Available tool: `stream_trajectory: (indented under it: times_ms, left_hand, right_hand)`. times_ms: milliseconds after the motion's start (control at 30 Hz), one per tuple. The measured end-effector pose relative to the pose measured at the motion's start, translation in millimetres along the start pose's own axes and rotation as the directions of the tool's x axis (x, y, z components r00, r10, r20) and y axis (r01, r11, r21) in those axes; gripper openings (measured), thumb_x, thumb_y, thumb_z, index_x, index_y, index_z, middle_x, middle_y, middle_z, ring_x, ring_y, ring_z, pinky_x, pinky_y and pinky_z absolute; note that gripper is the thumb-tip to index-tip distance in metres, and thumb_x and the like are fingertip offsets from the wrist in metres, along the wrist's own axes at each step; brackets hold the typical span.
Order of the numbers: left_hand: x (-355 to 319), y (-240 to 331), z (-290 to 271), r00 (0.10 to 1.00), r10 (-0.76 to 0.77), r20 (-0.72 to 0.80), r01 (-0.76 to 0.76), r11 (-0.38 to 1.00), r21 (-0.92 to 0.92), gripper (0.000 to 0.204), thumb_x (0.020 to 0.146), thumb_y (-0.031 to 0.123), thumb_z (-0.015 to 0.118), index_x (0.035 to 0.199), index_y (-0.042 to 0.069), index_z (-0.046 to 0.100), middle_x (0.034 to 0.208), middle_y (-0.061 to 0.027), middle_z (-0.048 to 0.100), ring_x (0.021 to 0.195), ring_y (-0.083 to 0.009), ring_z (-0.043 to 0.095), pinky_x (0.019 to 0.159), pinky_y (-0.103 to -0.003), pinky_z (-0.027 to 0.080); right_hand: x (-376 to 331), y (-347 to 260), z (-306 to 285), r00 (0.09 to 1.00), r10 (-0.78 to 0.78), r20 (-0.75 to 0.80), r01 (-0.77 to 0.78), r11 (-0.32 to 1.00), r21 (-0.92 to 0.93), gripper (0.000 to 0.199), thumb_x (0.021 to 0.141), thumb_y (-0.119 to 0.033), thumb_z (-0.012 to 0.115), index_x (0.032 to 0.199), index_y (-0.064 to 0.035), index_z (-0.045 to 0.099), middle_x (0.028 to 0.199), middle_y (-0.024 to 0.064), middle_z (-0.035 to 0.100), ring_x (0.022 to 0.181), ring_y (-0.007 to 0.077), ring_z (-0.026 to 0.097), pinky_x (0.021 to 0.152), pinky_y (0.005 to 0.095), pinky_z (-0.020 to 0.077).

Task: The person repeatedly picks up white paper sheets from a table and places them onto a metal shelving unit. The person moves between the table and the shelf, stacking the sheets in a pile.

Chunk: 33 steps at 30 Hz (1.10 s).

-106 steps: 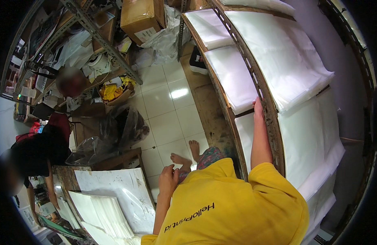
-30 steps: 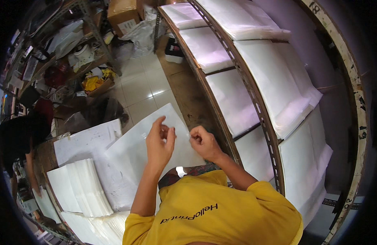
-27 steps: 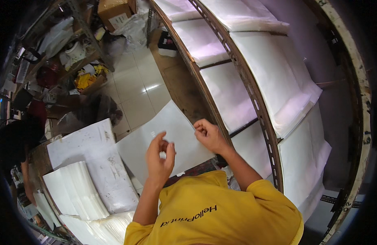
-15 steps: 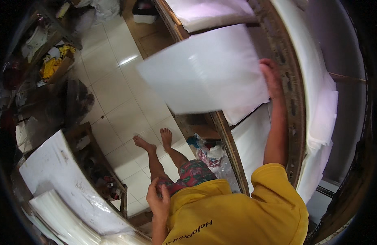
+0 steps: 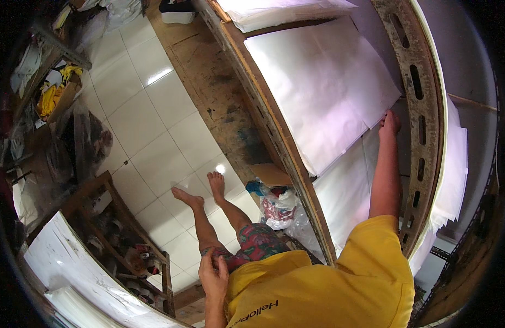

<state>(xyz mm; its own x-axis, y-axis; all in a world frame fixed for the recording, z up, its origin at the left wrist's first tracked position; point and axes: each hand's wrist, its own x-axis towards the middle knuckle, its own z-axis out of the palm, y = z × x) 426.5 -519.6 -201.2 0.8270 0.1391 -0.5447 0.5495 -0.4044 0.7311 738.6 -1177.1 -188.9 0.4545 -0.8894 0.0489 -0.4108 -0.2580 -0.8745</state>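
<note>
Right hand (image 5: 390,121) flat on white sheet stack (image 5: 323,87) on far-right shelf (image 5: 263,109), fingers loose. Left hand (image 5: 213,273) near, resting on thigh, holding nothing.

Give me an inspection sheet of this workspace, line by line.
Surface: wooden shelf rack, worn front edge.
Job's things: white sheet stack on the shelf, more sheets below.
Clutter: plastic bags on the floor by the bare feet.
Grippers: right hand stretched out, touching the stack's corner; left hand resting at the thigh, holding nothing.
Cables: nothing seen.
Surroundings: white tiled floor, low table with white sheets at the left.
</note>
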Motion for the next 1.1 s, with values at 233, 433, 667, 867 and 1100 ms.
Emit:
stream_trajectory:
  times_ms: [233, 433, 667, 867, 1100]
  left_hand:
    - [1.5, 1.5, -5.8, 0.998, -0.054, 0.028, 0.054, 0.998, 0.016, 0.028, 0.09, 0.007, 0.062, 0.114, -0.006, 0.059, 0.095, -0.0243, 0.066, 0.085, -0.0362, 0.066, 0.076, -0.04, 0.052]
    - [-3.5, -5.4, -2.0, 0.998, -0.064, 0.025, 0.064, 0.998, 0.007, 0.028, 0.089, 0.007, 0.062, 0.114, -0.006, 0.06, 0.091, -0.0235, 0.065, 0.082, -0.0372, 0.065, 0.075, -0.041, 0.052]
    - [-7.5, 6.4, -3.0, 0.999, -0.045, 0.017, 0.045, 0.999, 0.004, 0.028, 0.087, 0.006, 0.065, 0.113, -0.005, 0.06, 0.085, -0.0189, 0.063, 0.072, -0.0323, 0.063, 0.066, -0.04, 0.052]
    - [-22.9, 11.1, -12.1, 0.996, 0.079, -0.038, -0.077, 0.996, 0.05, 0.03, 0.087, 0.009, 0.066, 0.115, 0.0, 0.061, 0.084, -0.0175, 0.063, 0.073, -0.033, 0.064, 0.065, -0.041, 0.052]
    - [-92.9, 61.2, -73.7, 0.954, 0.099, -0.282, -0.138, 0.983, -0.123, 0.032, 0.09, 0.014, 0.065, 0.119, 0.004, 0.058, 0.087, -0.0155, 0.062, 0.074, -0.0325, 0.064, 0.065, -0.041, 0.052]
  right_hand:
    - [13.8, 9.8, 0.7, 0.996, -0.034, -0.084, 0.017, 0.981, -0.194, 0.017, 0.085, -0.019, 0.068, 0.083, -0.0031, 0.063, 0.068, 0.0048, 0.058, 0.05, 0.0147, 0.049, 0.046, 0.0312, 0.0387]
    - [40.5, 32.1, -3.7, 0.987, -0.13, -0.095, 0.055, 0.826, -0.561, 0.022, 0.084, -0.023, 0.068, 0.085, -0.0011, 0.067, 0.07, 0.0078, 0.062, 0.052, 0.0181, 0.054, 0.048, 0.0343, 0.0434]
    - [68.1, 49.3, -4.7, 0.987, -0.161, -0.002, 0.086, 0.539, -0.838, 0.023, 0.088, -0.024, 0.065, 0.091, -0.0019, 0.068, 0.072, 0.0059, 0.062, 0.054, 0.0166, 0.053, 0.05, 0.0321, 0.0437]
    - [48.9, 33.5, 16.1, 0.973, -0.23, 0.033, 0.15, 0.514, -0.844, 0.022, 0.092, -0.024, 0.062, 0.096, -0.0031, 0.067, 0.073, 0.0027, 0.058, 0.056, 0.013, 0.049, 0.05, 0.0287, 0.0403]
    - [-77.3, 0.3, 52.1, 0.866, -0.493, 0.083, 0.5, 0.843, -0.198, 0.02, 0.096, -0.023, 0.058, 0.101, -0.0045, 0.065, 0.074, -0.001, 0.055, 0.058, 0.0088, 0.045, 0.05, 0.0247, 0.0364]
